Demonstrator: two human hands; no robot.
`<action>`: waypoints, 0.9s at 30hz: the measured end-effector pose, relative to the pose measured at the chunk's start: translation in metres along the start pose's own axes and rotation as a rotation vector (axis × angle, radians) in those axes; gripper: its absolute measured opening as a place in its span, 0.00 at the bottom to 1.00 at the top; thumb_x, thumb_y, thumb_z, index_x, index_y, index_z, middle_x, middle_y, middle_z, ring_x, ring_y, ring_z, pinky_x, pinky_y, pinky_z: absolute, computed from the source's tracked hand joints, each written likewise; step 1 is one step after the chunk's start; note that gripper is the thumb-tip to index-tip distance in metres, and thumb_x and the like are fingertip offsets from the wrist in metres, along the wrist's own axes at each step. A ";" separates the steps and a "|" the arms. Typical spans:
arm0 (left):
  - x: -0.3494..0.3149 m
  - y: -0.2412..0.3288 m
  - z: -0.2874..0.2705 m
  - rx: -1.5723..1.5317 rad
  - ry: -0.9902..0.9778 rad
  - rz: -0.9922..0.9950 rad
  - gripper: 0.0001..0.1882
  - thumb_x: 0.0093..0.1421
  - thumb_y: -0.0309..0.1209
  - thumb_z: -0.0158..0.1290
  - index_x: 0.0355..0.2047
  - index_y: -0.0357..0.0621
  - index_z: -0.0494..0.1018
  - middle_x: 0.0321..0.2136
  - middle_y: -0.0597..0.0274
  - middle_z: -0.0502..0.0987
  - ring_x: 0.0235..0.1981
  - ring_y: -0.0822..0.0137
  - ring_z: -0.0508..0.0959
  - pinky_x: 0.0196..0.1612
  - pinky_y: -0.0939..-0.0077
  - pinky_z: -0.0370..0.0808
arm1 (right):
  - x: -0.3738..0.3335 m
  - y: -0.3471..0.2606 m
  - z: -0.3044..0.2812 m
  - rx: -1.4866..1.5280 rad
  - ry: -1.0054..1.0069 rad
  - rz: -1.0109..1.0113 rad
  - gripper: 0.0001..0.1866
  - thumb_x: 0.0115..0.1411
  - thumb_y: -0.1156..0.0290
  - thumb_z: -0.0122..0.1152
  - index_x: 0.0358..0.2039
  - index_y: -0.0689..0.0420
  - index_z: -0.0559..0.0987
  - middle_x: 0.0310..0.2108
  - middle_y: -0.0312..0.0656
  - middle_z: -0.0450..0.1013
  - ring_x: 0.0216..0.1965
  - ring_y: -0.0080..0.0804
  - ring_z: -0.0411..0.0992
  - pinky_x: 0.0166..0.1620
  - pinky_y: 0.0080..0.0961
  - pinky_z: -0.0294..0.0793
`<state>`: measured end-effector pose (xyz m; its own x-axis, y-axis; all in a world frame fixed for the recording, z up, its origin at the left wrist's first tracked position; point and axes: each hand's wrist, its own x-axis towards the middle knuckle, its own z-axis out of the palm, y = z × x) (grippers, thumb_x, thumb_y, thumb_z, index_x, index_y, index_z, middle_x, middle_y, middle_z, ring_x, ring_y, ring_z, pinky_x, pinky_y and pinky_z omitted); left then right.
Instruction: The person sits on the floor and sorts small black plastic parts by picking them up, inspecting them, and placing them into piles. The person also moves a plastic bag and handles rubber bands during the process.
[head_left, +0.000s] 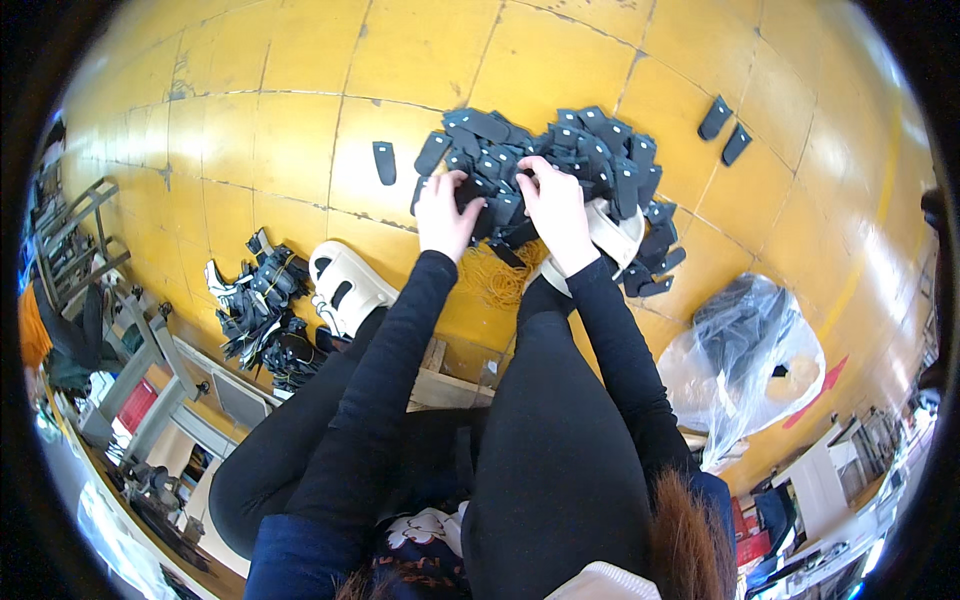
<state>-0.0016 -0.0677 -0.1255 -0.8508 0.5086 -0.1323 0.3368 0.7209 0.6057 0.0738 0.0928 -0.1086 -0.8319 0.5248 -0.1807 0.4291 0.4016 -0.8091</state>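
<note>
A heap of small flat black pieces [590, 150] lies on the yellow tiled floor [300, 150] in front of me. My left hand [443, 214] and my right hand [553, 203] reach into the near edge of the heap, both closed on a small stack of black pieces [497, 200] between them. A clump of yellow rubber bands [497, 277] lies on the floor just below the hands. My legs in black and my white sandals [345, 287] frame the spot.
A bundled stack of black pieces [262, 310] lies at the left by my foot. One loose piece [384, 162] sits left of the heap, two more loose pieces [724, 130] to its right. A clear plastic bag [745, 360] with dark items rests at the right. A wooden pallet edge [450, 375] is under my legs.
</note>
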 end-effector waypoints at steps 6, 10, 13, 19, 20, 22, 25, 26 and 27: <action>0.003 -0.007 0.002 -0.122 -0.112 -0.062 0.13 0.45 0.26 0.61 0.27 0.43 0.67 0.25 0.60 0.67 0.32 0.56 0.70 0.36 0.64 0.66 | 0.014 0.001 0.029 -0.226 -0.104 0.079 0.11 0.59 0.69 0.56 0.41 0.58 0.71 0.23 0.50 0.74 0.27 0.49 0.75 0.32 0.39 0.74; 0.009 -0.022 -0.011 -0.572 -0.133 -0.363 0.07 0.55 0.22 0.50 0.26 0.43 0.62 0.26 0.61 0.70 0.30 0.65 0.73 0.36 0.72 0.69 | 0.019 -0.004 0.028 -0.176 0.028 -0.023 0.06 0.60 0.71 0.55 0.35 0.60 0.76 0.13 0.44 0.72 0.15 0.35 0.74 0.23 0.30 0.71; 0.023 -0.026 -0.018 -1.176 -0.005 -0.588 0.06 0.60 0.22 0.42 0.37 0.43 0.61 0.26 0.61 0.71 0.26 0.70 0.72 0.34 0.76 0.70 | 0.019 -0.012 0.014 -0.241 0.060 -0.144 0.05 0.58 0.72 0.56 0.29 0.60 0.76 0.22 0.49 0.73 0.25 0.47 0.74 0.30 0.37 0.73; 0.080 -0.017 -0.024 -1.199 -0.273 -0.416 0.13 0.67 0.34 0.44 0.47 0.40 0.68 0.24 0.68 0.69 0.26 0.76 0.68 0.30 0.83 0.67 | 0.020 -0.038 -0.030 -0.222 -0.015 -0.235 0.03 0.55 0.73 0.60 0.30 0.57 0.78 0.31 0.41 0.73 0.32 0.42 0.74 0.36 0.29 0.74; 0.088 -0.013 -0.025 -1.182 -0.412 -0.370 0.14 0.68 0.36 0.43 0.46 0.39 0.70 0.25 0.67 0.70 0.27 0.76 0.70 0.33 0.84 0.69 | 0.021 -0.043 -0.038 -0.174 -0.052 -0.210 0.04 0.54 0.74 0.61 0.30 0.59 0.78 0.31 0.41 0.73 0.33 0.39 0.74 0.37 0.28 0.73; 0.093 0.004 -0.017 -1.153 -0.559 -0.281 0.18 0.69 0.40 0.40 0.45 0.39 0.71 0.31 0.66 0.75 0.33 0.76 0.74 0.39 0.83 0.70 | 0.021 -0.052 -0.047 -0.077 -0.067 -0.218 0.05 0.54 0.76 0.62 0.32 0.62 0.79 0.30 0.39 0.73 0.31 0.33 0.73 0.37 0.24 0.72; 0.092 0.020 -0.013 -1.050 -0.756 -0.140 0.20 0.69 0.43 0.39 0.44 0.39 0.72 0.38 0.63 0.76 0.40 0.75 0.73 0.47 0.80 0.69 | 0.023 -0.060 -0.049 -0.036 -0.088 -0.092 0.05 0.55 0.76 0.62 0.32 0.63 0.78 0.32 0.39 0.74 0.30 0.26 0.71 0.36 0.21 0.70; 0.088 0.021 -0.013 -0.936 -0.783 -0.074 0.21 0.69 0.44 0.39 0.44 0.38 0.73 0.38 0.63 0.76 0.41 0.76 0.72 0.49 0.80 0.68 | 0.023 -0.061 -0.047 -0.009 -0.099 -0.032 0.05 0.55 0.76 0.62 0.32 0.63 0.78 0.32 0.39 0.74 0.30 0.25 0.71 0.36 0.20 0.70; 0.083 0.023 -0.013 -0.942 -0.770 -0.191 0.22 0.69 0.45 0.39 0.44 0.38 0.73 0.39 0.64 0.75 0.42 0.76 0.71 0.51 0.80 0.66 | 0.023 -0.061 -0.042 0.005 -0.070 0.001 0.06 0.56 0.76 0.62 0.32 0.64 0.78 0.31 0.38 0.73 0.29 0.21 0.69 0.35 0.18 0.68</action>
<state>-0.0693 -0.0153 -0.1125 -0.2874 0.8070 -0.5158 -0.4611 0.3555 0.8130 0.0435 0.1118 -0.0397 -0.8539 0.4716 -0.2202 0.4286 0.3972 -0.8115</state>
